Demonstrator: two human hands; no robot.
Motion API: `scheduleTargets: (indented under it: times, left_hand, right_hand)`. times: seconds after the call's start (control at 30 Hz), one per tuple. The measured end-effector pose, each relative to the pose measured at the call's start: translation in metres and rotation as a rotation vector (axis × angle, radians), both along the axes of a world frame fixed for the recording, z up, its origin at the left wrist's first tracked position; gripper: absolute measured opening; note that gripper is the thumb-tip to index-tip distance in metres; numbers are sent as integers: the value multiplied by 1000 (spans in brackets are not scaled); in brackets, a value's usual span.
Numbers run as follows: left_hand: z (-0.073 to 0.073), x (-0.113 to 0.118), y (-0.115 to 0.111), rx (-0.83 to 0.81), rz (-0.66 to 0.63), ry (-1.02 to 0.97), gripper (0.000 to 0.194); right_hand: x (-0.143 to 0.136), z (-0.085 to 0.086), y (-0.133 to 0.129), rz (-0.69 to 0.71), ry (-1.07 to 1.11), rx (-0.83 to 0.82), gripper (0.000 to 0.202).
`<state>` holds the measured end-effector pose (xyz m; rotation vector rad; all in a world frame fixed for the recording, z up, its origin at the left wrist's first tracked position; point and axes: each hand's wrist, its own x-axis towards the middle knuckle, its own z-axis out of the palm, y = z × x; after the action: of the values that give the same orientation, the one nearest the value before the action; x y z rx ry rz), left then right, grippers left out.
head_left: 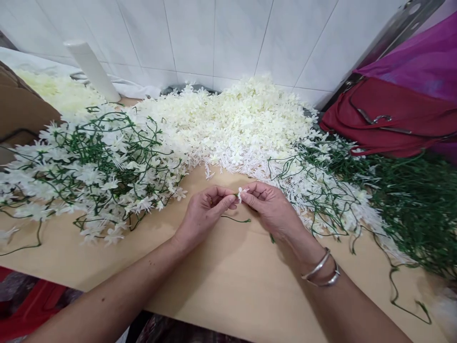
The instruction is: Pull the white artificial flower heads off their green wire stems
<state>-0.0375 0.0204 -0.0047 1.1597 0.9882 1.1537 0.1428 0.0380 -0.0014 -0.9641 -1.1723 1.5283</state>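
Observation:
Both hands meet above the tan table (228, 271). My left hand (209, 209) is closed in a pinch on a green stem, of which a thin piece (237, 219) shows below the fingers. Between the fingertips of my right hand (269, 205), also closed, is a small white flower (242, 193), touching or very near the stem's end. A heap of loose cream-white blossoms (243, 119) lies just beyond the hands. White flowers on green stems (107, 166) are piled at the left.
Green stems (417, 205) are heaped at the right, beside a red bag (392, 119) and purple cloth (421, 62). A white roll (93, 71) stands by the tiled wall (232, 38). A cardboard box (24, 95) is at far left, a red stool (32, 305) below.

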Motion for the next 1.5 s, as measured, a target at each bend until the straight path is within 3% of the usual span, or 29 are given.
scheduleTargets:
  times: [0.43, 0.67, 0.9, 1.17, 1.5]
  left_hand:
    - [-1, -4, -2, 38, -33, 109, 23]
    - [-4, -6, 3, 36, -28, 182, 23]
    - [1, -1, 2, -1, -25, 112, 24]
    - [4, -1, 0, -9, 18, 108, 24]
    - [0, -2, -3, 63, -1, 245, 20]
  right_hand:
    - [1, 10, -3, 23, -143, -44, 24]
    - [-3, 8, -2, -10, -210, 15, 23]
    - [7, 13, 1, 70, -160, -33, 27]
    - [7, 11, -1, 18, -193, 28, 21]
    - [2, 10, -4, -6, -285, 111, 17]
